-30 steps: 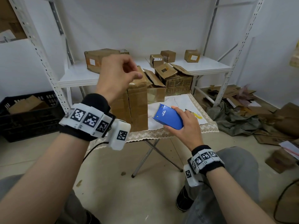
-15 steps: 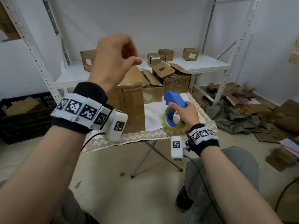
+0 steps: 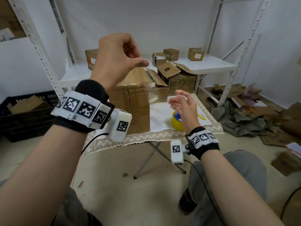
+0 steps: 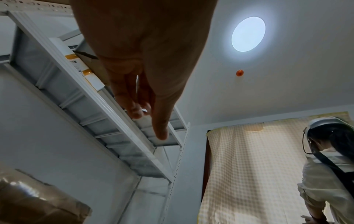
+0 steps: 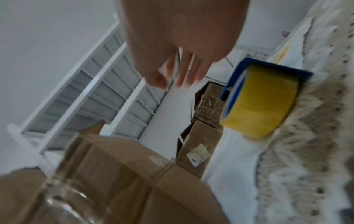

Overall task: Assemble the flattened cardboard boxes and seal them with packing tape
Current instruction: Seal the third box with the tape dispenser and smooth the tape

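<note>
A tall cardboard box [image 3: 136, 108] with clear tape over its top stands on the small cloth-covered folding table [image 3: 146, 138]. It shows low down in both wrist views [image 4: 28, 201] [image 5: 114, 174]. My left hand [image 3: 138, 58] is raised above and in front of the box, fingers loosely curled and thumb out, holding nothing [image 4: 145, 112]. The blue tape dispenser with its yellow roll [image 3: 177, 121] stands on the cloth to the right of the box [image 5: 262, 103]. My right hand [image 3: 179, 99] hovers just above it, fingers spread and blurred, touching nothing [image 5: 172, 78].
Behind the table, a white metal shelf [image 3: 211, 64] carries several small boxes, and open-flapped boxes [image 3: 180, 75] stand against it. A black crate [image 3: 24, 115] with cardboard is at the left. Flattened cardboard [image 3: 276, 115] litters the floor at the right. Another person [image 4: 325, 174] stands nearby.
My right hand set the tape dispenser down on the cloth and let go of it. My left hand rose higher above the box.
</note>
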{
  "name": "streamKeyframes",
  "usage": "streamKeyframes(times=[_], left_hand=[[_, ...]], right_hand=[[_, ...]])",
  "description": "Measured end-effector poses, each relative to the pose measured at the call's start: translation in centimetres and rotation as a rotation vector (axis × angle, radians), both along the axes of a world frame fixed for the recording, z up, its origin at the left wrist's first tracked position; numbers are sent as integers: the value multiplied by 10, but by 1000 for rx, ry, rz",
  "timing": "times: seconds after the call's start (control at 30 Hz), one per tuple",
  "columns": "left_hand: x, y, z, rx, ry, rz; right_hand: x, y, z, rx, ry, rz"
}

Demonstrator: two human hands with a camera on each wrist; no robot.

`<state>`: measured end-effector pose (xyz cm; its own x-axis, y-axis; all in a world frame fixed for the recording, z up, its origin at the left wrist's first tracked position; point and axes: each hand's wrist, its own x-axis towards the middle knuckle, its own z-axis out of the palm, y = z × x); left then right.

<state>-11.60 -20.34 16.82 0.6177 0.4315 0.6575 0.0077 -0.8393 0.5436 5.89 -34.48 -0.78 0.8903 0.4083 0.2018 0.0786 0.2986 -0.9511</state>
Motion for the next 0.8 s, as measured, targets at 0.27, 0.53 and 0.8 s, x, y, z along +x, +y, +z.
streamKeyframes(times=[0.27,0.53,0.8], left_hand=[[-6,11,5,-26,-11,45],[-17,24,2,-61,-37,83],[-45,54,-31,-275,-103,-49]], right_hand=[[-21,0,9,195,186,816],[-30,7,20,232,124,586],[-15,20,44,396,95,342]])
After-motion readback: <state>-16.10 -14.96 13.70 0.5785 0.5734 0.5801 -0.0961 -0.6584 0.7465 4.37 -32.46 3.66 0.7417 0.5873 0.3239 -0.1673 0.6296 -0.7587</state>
